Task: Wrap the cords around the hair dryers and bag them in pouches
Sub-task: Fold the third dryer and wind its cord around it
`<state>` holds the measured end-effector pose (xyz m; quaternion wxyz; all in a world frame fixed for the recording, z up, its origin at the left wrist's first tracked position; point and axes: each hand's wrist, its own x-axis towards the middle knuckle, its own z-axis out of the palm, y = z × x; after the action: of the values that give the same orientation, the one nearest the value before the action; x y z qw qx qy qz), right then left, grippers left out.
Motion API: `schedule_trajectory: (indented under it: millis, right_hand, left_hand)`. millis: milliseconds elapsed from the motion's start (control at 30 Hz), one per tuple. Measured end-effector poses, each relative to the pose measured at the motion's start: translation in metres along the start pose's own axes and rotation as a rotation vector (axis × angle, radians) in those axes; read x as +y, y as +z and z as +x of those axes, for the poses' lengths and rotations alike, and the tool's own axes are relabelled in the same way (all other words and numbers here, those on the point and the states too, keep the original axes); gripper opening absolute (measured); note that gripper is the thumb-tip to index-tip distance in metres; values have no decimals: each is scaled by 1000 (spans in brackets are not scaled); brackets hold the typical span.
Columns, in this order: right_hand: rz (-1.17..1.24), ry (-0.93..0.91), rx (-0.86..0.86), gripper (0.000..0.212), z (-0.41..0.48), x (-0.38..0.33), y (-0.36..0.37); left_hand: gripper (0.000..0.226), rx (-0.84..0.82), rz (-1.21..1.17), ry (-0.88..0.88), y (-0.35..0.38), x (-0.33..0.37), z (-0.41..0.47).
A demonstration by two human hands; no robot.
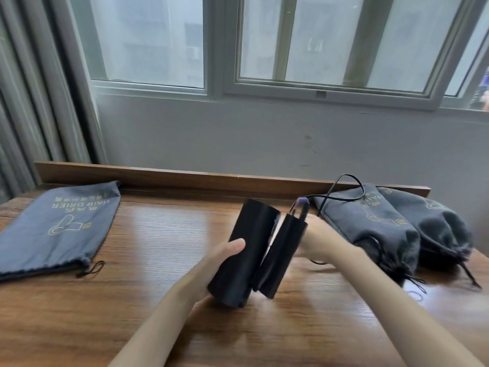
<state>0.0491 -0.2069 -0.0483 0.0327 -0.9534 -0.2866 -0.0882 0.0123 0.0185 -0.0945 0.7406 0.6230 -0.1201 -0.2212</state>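
Black dryer (246,247): gripped by left hand (219,258), likely steadied for wrapping
Right hand (317,237): blurred, grip can't be told
Cord (346,175): loose, table's (158,234) far edge

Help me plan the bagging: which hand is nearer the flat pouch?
Left. Left hand grips the hair dryer right of the flat pouch; right hand is farther right.

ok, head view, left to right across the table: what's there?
flat pouch → left hand → hair dryer that it grips → right hand → bulging pouch → far-right pouch. Skipped: cord, which loops across several.
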Motion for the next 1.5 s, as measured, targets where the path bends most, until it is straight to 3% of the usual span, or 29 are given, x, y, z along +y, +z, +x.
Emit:
schedule_trajectory:
  millis: [67, 200, 333, 467, 600, 767, 900, 1000, 1100, 1200, 1267, 1367, 1433, 1500]
  right_hand:
    - [135, 92, 32, 8, 0, 18, -14]
    - [477, 174, 127, 32, -5, 33, -30]
    - [472, 143, 175, 19, -6, 27, -43]
    - [507, 130, 177, 13, -10, 6, -65]
    - [422, 19, 76, 18, -12, -41, -51]
    - [412, -14, -226, 25, -21, -71, 7]
    - [657, 68, -277, 27, -24, -63, 24]
    - [949, 94, -403, 29, -28, -50, 27]
    - [1073, 133, -477, 27, -30, -36, 27]
    - [1146, 143, -594, 16, -28, -17, 18]
    - [1058, 146, -633, 18, -26, -3, 11]
    - [883, 220, -448, 21, -21, 15, -2]
    - [898, 306, -246, 19, -16, 20, -14]
    - [953, 304, -193, 19, -11, 22, -25]
  left_hand:
    - [63, -2, 191, 55, 3, 3, 2]
    - [58, 49, 331, 114, 10, 5, 7]
    - [51, 122, 401, 187, 9, 4, 7]
    - [47, 375, 423, 219, 8, -2, 10]
    - [45, 598, 145, 159, 7, -5, 14]
    - [68, 697, -274, 76, -3, -6, 11]
    - [42, 499, -546, 226, -5, -1, 8]
    - [46, 245, -747, 344, -5, 4, 6]
    - [56, 49, -762, 315, -5, 4, 2]
    - [55, -108, -636, 258, -2, 6, -4]
    - [54, -202, -553, 249, 0, 7, -5]
    - [49, -267, -378, 171, -1, 3, -4]
    - [56, -216, -179, 43, -2, 3, -5]
    - [65, -163, 85, -51, -3, 4, -3]
